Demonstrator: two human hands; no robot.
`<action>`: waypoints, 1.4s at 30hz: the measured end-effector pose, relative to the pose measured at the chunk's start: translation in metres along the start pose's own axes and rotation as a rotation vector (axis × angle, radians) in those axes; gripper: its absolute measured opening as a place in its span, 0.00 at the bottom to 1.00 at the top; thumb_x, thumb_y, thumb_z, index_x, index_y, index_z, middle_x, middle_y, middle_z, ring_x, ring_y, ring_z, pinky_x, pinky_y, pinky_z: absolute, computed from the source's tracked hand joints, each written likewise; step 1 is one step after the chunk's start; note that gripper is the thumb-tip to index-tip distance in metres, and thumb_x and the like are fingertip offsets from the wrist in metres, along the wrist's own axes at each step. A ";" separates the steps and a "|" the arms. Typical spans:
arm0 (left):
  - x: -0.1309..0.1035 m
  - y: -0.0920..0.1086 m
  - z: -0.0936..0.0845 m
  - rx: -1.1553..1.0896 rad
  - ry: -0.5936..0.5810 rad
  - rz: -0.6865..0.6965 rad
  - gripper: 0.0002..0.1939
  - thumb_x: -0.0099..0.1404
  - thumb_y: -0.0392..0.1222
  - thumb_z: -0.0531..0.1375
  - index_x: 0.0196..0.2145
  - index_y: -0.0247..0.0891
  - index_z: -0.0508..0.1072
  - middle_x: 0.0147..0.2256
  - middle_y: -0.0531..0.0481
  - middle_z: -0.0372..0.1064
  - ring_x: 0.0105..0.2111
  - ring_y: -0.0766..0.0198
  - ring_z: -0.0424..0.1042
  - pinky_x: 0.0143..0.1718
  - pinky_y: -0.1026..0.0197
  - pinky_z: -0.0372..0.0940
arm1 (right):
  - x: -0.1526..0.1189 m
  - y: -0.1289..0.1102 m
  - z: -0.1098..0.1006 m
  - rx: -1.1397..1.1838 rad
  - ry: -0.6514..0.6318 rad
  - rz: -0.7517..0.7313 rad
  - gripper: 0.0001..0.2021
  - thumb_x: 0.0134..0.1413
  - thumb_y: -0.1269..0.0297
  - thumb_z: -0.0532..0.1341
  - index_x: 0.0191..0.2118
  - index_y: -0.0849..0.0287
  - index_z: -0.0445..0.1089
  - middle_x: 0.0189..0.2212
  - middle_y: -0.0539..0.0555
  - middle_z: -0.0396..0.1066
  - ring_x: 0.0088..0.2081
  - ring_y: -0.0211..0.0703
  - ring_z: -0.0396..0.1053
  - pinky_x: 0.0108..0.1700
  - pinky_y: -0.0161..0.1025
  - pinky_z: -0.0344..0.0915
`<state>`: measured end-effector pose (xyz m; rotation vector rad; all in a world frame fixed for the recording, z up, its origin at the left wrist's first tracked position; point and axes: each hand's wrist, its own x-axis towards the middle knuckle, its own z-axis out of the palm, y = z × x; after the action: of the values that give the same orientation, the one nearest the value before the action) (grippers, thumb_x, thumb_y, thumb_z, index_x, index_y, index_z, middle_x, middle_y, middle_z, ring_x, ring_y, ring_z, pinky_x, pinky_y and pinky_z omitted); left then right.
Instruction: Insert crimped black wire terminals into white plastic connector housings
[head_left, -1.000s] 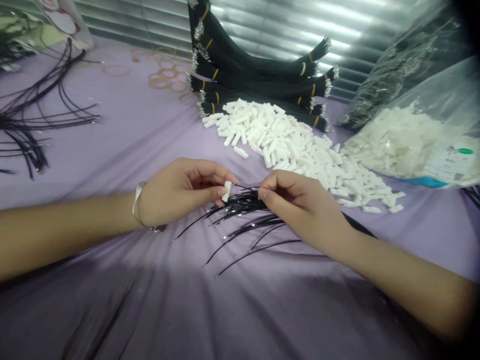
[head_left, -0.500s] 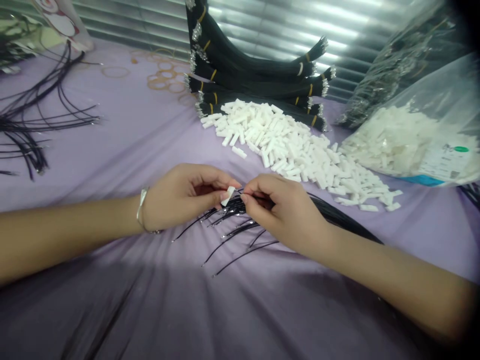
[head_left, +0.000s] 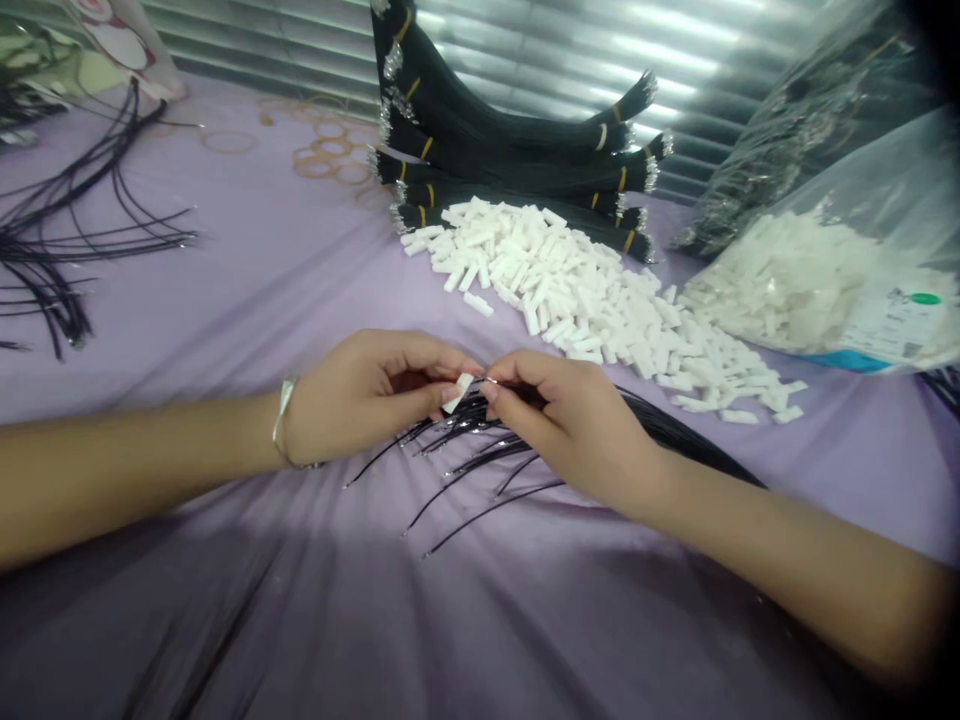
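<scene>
Between thumb and forefinger, my left hand (head_left: 379, 390) pinches a small white plastic connector housing (head_left: 458, 393), held at a slant. Close on its right, my right hand (head_left: 562, 415) is closed in a pinch on a thin black wire, whose shiny metal tip (head_left: 490, 380) shows at the fingertips. The wire tip and the housing are very near each other; whether they touch I cannot tell. Beneath both hands lies a bundle of black wires (head_left: 675, 430) with metal terminals, its loose ends fanned out to the left over the purple cloth (head_left: 360, 600).
Beyond my hands spreads a heap of white housings (head_left: 570, 285). Banded bundles of black wire (head_left: 510, 150) are stacked behind it by the blinds. A clear bag of white pieces (head_left: 825, 280) stands at right. More black wires (head_left: 97, 220) lie at left, near rubber bands (head_left: 330, 150).
My right hand has shifted slightly, and the wire's metal tip now shows more plainly at its fingertips. The left hand still holds the housing, almost unmoved.
</scene>
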<state>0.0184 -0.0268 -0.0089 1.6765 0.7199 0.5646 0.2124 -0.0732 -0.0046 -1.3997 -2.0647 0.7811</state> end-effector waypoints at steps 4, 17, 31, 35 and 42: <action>0.001 -0.001 -0.002 -0.098 0.002 -0.048 0.12 0.61 0.34 0.58 0.43 0.28 0.72 0.36 0.45 0.73 0.33 0.69 0.70 0.33 0.71 0.68 | 0.000 0.001 -0.006 0.088 0.025 0.001 0.07 0.58 0.67 0.55 0.32 0.61 0.69 0.27 0.48 0.70 0.30 0.31 0.66 0.31 0.29 0.59; 0.005 0.000 -0.006 -0.264 0.011 -0.114 0.10 0.60 0.32 0.60 0.41 0.29 0.72 0.31 0.50 0.71 0.29 0.73 0.69 0.31 0.73 0.68 | -0.006 0.003 -0.008 0.083 -0.007 -0.145 0.08 0.62 0.64 0.52 0.41 0.60 0.66 0.33 0.51 0.68 0.32 0.32 0.64 0.34 0.31 0.61; 0.005 0.000 -0.007 -0.305 0.005 -0.133 0.08 0.58 0.30 0.61 0.38 0.33 0.74 0.30 0.54 0.72 0.28 0.77 0.70 0.30 0.78 0.68 | 0.000 0.006 -0.005 0.211 0.077 0.084 0.06 0.54 0.66 0.59 0.31 0.61 0.71 0.24 0.48 0.68 0.26 0.29 0.62 0.27 0.29 0.58; 0.004 0.001 -0.008 -0.286 -0.005 -0.142 0.08 0.57 0.29 0.62 0.37 0.33 0.75 0.30 0.55 0.73 0.28 0.78 0.70 0.30 0.79 0.67 | 0.001 0.003 -0.005 0.184 0.076 0.107 0.06 0.52 0.66 0.60 0.29 0.61 0.73 0.24 0.48 0.70 0.24 0.29 0.63 0.25 0.29 0.57; 0.005 0.005 -0.005 -0.224 0.003 -0.172 0.08 0.57 0.28 0.61 0.36 0.30 0.75 0.30 0.51 0.73 0.27 0.75 0.70 0.30 0.76 0.67 | 0.001 0.001 -0.004 0.156 0.081 0.105 0.06 0.51 0.67 0.60 0.27 0.62 0.72 0.22 0.47 0.70 0.23 0.28 0.62 0.23 0.27 0.56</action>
<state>0.0193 -0.0207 -0.0025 1.3921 0.7659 0.5068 0.2152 -0.0717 -0.0024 -1.4374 -1.8403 0.8932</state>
